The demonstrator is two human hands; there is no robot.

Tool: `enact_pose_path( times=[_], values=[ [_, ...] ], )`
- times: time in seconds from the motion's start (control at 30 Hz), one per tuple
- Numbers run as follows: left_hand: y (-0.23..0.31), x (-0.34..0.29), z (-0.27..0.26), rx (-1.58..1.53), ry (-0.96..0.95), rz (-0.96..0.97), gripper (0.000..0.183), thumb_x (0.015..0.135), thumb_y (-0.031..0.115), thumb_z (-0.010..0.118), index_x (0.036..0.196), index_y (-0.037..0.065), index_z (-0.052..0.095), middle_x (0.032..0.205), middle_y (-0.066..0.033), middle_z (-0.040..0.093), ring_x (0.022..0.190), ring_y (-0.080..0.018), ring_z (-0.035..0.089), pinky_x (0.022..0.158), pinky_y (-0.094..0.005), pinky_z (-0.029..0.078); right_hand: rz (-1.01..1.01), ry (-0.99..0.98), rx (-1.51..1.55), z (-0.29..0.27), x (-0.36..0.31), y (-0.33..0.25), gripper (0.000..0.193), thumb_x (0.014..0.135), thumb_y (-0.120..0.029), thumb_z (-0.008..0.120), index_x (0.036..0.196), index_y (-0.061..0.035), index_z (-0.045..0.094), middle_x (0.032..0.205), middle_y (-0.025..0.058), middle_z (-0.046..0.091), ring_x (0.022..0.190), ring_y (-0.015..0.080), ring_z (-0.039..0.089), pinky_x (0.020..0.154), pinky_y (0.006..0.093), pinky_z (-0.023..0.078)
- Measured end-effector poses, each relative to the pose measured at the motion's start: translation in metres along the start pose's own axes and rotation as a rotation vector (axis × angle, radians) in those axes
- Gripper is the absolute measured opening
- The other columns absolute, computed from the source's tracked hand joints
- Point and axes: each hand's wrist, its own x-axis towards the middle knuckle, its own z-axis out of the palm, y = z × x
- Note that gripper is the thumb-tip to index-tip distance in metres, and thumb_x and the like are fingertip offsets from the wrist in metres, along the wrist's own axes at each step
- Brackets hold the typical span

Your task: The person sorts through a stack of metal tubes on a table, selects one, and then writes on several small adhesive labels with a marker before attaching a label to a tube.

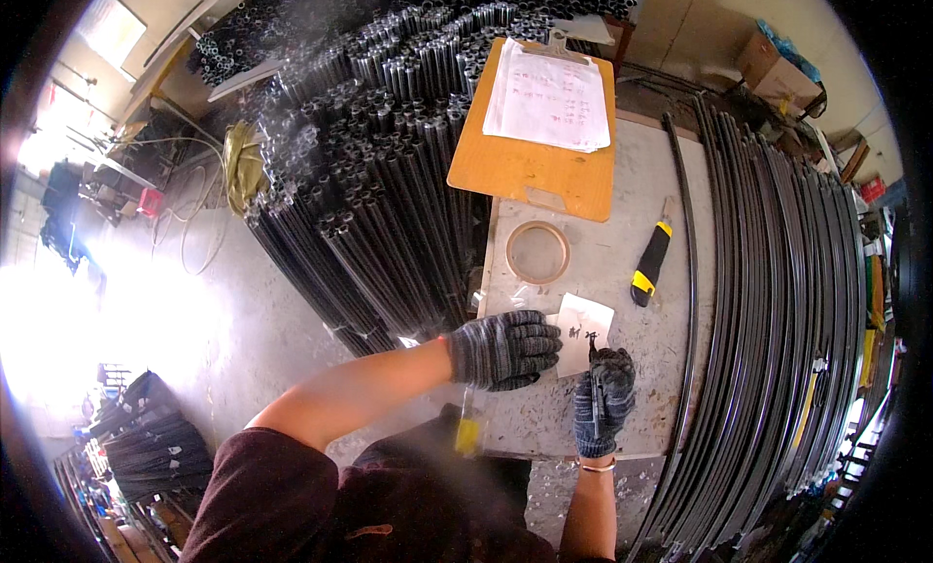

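A small white slip of paper with dark handwriting lies on the grey worktable. My right hand, in a grey knit glove, is closed round a dark pen, its tip on the slip. Flat beside the slip's left edge rests my gloved left hand, fingers stretched out and holding nothing. Beyond the hands lie a roll of tape and a black and yellow utility knife. An orange-brown clipboard with white sheets lies at the table's far end.
Bundles of dark metal tubes stand packed left of the table. Long dark bars run along its right side. A cardboard box sits at the far right, and another tube stack is at the lower left.
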Motion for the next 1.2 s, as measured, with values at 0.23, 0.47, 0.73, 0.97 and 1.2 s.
enact_pose_path(
  times=[0.23,0.47,0.73,0.97,1.2],
  values=[
    [0.001,-0.001,-0.002,0.057,0.013,0.029,0.032,0.078,0.025,0.058,0.104,0.006,0.063,0.112,-0.0089,0.06,0.112,-0.0265,0.054,0.101,-0.0446,0.039,-0.02,0.033,0.258,-0.002,0.012,-0.013,0.019,0.078,0.002,0.065,0.097,-0.0032,0.062,0.096,0.008,0.065,0.095,0.0228,0.059,0.1,0.0392,0.039],
    [0.001,0.002,-0.001,0.0,0.001,0.001,0.032,0.077,0.024,0.059,0.104,0.007,0.063,0.112,-0.0082,0.06,0.111,-0.0259,0.054,0.101,-0.0448,0.039,-0.1,-0.014,0.136,0.0,0.009,-0.012,0.021,0.079,0.001,0.065,0.099,-0.003,0.063,0.106,0.0109,0.062,0.103,0.0267,0.057,0.097,0.0406,0.041],
    [0.001,0.0,0.0,0.015,0.009,0.01,0.033,0.078,0.023,0.061,0.107,0.006,0.061,0.113,-0.0087,0.058,0.112,-0.026,0.053,0.101,-0.0453,0.038,-0.063,-0.049,0.061,-0.004,0.008,-0.008,0.023,0.075,0.005,0.063,0.097,-0.0025,0.062,0.104,0.0118,0.062,0.096,0.0261,0.059,0.091,0.0363,0.046],
    [0.001,0.002,-0.003,0.015,0.008,0.009,0.032,0.078,0.021,0.062,0.106,0.006,0.06,0.114,-0.0097,0.058,0.112,-0.0259,0.053,0.101,-0.0449,0.039,0.009,0.017,0.256,0.005,0.008,-0.002,0.02,0.071,-0.002,0.066,0.089,-0.0086,0.061,0.09,0.0054,0.067,0.09,0.0214,0.062,0.101,0.0438,0.038],
    [0.002,0.001,-0.007,0.002,-0.026,0.006,0.031,0.081,0.021,0.059,0.108,0.006,0.06,0.116,-0.0114,0.058,0.114,-0.0268,0.052,0.102,-0.0452,0.038,0.047,0.027,0.316,0.006,0.005,-0.001,0.016,0.073,-0.005,0.068,0.087,-0.0081,0.062,0.089,0.006,0.068,0.089,0.0217,0.063,0.102,0.0439,0.037]
  ],
)
